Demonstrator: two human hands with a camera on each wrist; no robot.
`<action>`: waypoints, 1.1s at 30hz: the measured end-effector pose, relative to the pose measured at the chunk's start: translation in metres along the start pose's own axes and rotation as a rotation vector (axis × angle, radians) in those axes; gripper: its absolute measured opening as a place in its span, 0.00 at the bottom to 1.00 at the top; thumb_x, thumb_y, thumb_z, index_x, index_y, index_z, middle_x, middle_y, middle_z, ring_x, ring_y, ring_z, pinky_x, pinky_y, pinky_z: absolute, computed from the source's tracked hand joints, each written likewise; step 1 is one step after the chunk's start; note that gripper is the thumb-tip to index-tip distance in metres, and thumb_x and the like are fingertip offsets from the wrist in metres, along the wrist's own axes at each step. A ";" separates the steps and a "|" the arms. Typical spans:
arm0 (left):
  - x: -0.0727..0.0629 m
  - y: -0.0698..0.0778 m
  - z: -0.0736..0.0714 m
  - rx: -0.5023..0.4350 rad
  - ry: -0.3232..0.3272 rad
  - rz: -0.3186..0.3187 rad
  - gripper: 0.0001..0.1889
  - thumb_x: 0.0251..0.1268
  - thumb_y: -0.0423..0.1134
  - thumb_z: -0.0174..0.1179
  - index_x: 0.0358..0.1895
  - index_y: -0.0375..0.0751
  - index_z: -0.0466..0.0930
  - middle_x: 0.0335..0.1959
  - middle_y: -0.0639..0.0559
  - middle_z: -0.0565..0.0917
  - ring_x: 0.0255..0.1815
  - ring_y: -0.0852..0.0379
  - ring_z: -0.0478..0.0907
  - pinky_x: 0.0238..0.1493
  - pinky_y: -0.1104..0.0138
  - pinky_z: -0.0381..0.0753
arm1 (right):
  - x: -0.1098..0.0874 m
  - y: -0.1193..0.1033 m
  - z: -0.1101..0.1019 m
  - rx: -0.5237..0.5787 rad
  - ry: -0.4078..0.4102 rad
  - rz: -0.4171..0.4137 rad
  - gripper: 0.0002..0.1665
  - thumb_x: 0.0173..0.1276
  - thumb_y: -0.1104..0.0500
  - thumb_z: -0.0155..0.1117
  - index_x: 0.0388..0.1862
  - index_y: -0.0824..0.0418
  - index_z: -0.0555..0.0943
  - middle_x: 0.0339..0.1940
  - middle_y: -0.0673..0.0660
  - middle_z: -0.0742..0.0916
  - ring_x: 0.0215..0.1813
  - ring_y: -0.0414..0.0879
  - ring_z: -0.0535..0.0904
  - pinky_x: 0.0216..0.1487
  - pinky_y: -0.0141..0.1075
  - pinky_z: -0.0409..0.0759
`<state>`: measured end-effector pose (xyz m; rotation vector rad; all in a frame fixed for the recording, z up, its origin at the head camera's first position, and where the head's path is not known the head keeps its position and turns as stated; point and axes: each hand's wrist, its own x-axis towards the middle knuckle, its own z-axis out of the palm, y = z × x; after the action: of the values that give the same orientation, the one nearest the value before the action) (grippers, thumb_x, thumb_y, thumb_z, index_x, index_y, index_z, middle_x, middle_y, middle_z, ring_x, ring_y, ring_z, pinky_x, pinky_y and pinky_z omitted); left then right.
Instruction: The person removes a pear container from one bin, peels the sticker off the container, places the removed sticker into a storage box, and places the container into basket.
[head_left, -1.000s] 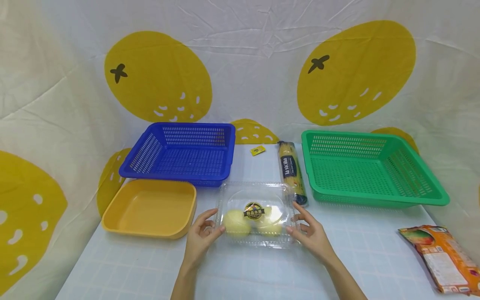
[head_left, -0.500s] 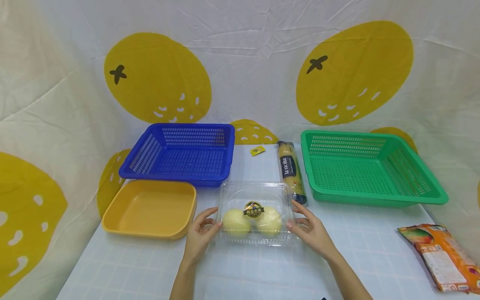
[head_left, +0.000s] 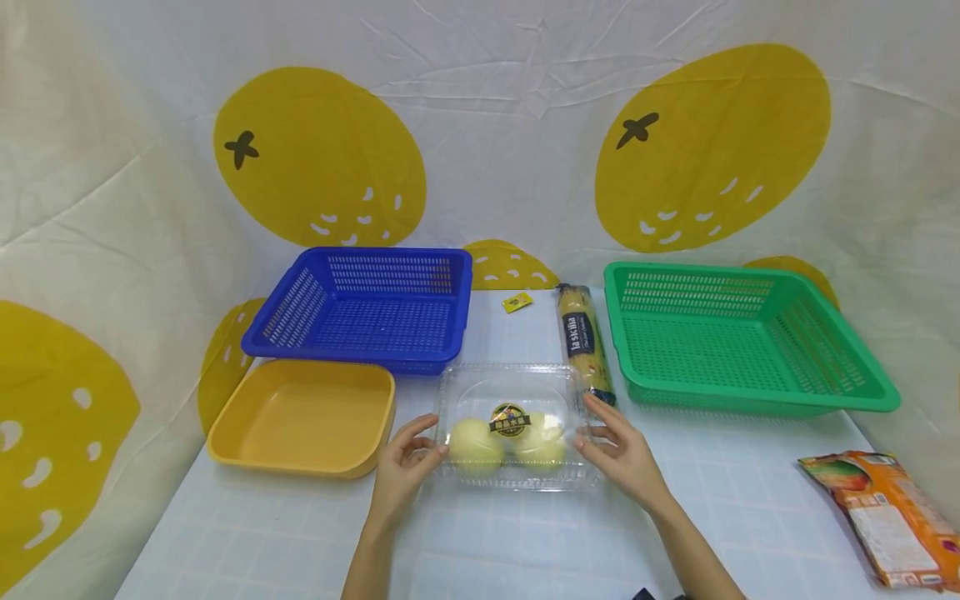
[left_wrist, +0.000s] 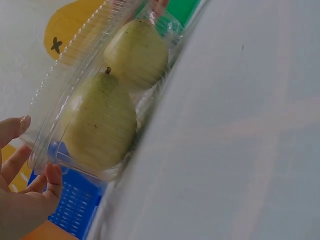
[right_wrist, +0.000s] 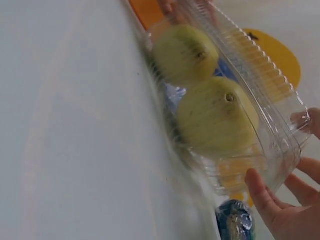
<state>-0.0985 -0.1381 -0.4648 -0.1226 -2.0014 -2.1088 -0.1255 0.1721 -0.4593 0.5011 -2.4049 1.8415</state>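
A clear plastic clamshell box (head_left: 517,392) with a dark and gold label sits at the middle of the table, its lid down. Inside are two pale green pears (left_wrist: 100,122), side by side along the near side of the box. My left hand (head_left: 402,471) grips the box's left edge, thumb toward the front corner and fingers along the side. At the opposite edge, my right hand (head_left: 622,458) grips it the same way. In the right wrist view, the right thumb (right_wrist: 257,187) presses the end wall of the box while the fingers reach the rim.
A blue basket (head_left: 352,354) stands at the back left, behind a yellow-orange tub (head_left: 300,425). To the right is a green basket (head_left: 750,400), with a spaghetti pack (head_left: 579,333) beside it. A small yellow packet (head_left: 517,302) lies at the back, an orange snack bag (head_left: 885,521) at far right.
The front edge of the box has shifted slightly upward in the head view, and the pears show more plainly through the lid. Both hands keep their hold. A dark object has appeared at the bottom edge.
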 end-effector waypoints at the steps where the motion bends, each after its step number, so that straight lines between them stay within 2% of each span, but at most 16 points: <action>1: 0.000 0.001 0.000 0.006 -0.004 0.008 0.22 0.49 0.18 0.62 0.51 0.23 0.74 0.52 0.38 0.76 0.37 0.59 0.75 0.33 0.75 0.78 | 0.000 0.000 0.000 0.009 0.000 0.008 0.37 0.62 0.67 0.64 0.69 0.69 0.62 0.70 0.67 0.64 0.51 0.52 0.79 0.45 0.32 0.80; 5: 0.002 0.005 0.001 0.056 0.008 0.007 0.22 0.48 0.20 0.65 0.50 0.26 0.77 0.49 0.39 0.77 0.38 0.57 0.73 0.34 0.73 0.78 | -0.001 0.002 0.001 0.062 0.000 0.046 0.38 0.62 0.68 0.64 0.70 0.68 0.62 0.71 0.67 0.63 0.50 0.36 0.78 0.46 0.31 0.80; 8: 0.006 0.009 0.003 0.134 0.031 0.036 0.21 0.46 0.21 0.67 0.49 0.29 0.79 0.48 0.39 0.79 0.41 0.54 0.72 0.38 0.71 0.77 | -0.001 0.003 0.001 0.097 0.004 0.058 0.38 0.61 0.69 0.64 0.70 0.68 0.62 0.71 0.68 0.63 0.49 0.33 0.77 0.45 0.31 0.80; 12: 0.015 0.015 0.007 0.197 0.055 0.151 0.20 0.46 0.22 0.68 0.46 0.29 0.80 0.47 0.37 0.81 0.46 0.53 0.73 0.43 0.66 0.76 | -0.002 0.003 0.002 0.119 0.011 0.049 0.38 0.61 0.70 0.63 0.69 0.70 0.61 0.70 0.69 0.63 0.49 0.34 0.78 0.45 0.31 0.80; 15: 0.023 0.019 0.013 0.190 0.063 0.242 0.18 0.45 0.21 0.68 0.44 0.27 0.81 0.43 0.34 0.82 0.47 0.53 0.76 0.47 0.64 0.77 | -0.002 0.004 0.003 0.130 0.009 0.052 0.38 0.61 0.70 0.63 0.69 0.70 0.61 0.70 0.69 0.63 0.49 0.34 0.78 0.45 0.31 0.80; 19: 0.033 0.025 0.022 0.150 0.022 0.301 0.16 0.46 0.19 0.66 0.43 0.22 0.80 0.40 0.30 0.82 0.43 0.50 0.79 0.47 0.66 0.78 | -0.002 0.006 0.003 0.149 0.003 0.064 0.38 0.61 0.69 0.64 0.70 0.69 0.61 0.71 0.68 0.63 0.50 0.36 0.79 0.46 0.32 0.80; 21: 0.037 0.029 0.028 0.120 -0.038 0.288 0.16 0.47 0.19 0.65 0.44 0.21 0.79 0.40 0.28 0.81 0.41 0.47 0.80 0.46 0.66 0.80 | -0.002 0.006 0.003 0.160 0.003 0.064 0.38 0.61 0.70 0.63 0.70 0.69 0.61 0.71 0.68 0.63 0.51 0.39 0.79 0.46 0.32 0.80; 25: 0.042 0.033 0.036 0.069 -0.168 0.200 0.18 0.49 0.20 0.65 0.46 0.19 0.76 0.43 0.25 0.79 0.44 0.38 0.79 0.47 0.59 0.80 | -0.001 0.005 0.003 0.171 0.004 0.051 0.38 0.61 0.71 0.63 0.69 0.70 0.60 0.70 0.69 0.63 0.51 0.41 0.79 0.45 0.32 0.80; 29: 0.047 0.036 0.040 0.089 -0.250 0.128 0.20 0.50 0.22 0.66 0.50 0.23 0.76 0.46 0.29 0.79 0.47 0.34 0.76 0.50 0.56 0.79 | -0.001 0.002 0.004 0.161 0.010 0.060 0.37 0.62 0.70 0.62 0.69 0.70 0.61 0.70 0.69 0.63 0.50 0.40 0.79 0.45 0.31 0.80; 33: 0.053 0.034 0.042 0.148 -0.340 0.074 0.24 0.51 0.26 0.67 0.54 0.25 0.75 0.49 0.31 0.79 0.51 0.34 0.75 0.53 0.56 0.77 | -0.002 0.000 0.004 0.144 0.015 0.087 0.38 0.62 0.69 0.63 0.70 0.68 0.61 0.71 0.67 0.64 0.50 0.41 0.79 0.45 0.31 0.80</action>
<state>-0.1461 -0.1039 -0.4179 -0.5540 -2.2909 -1.9924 -0.1236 0.1690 -0.4611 0.3966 -2.3314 2.0565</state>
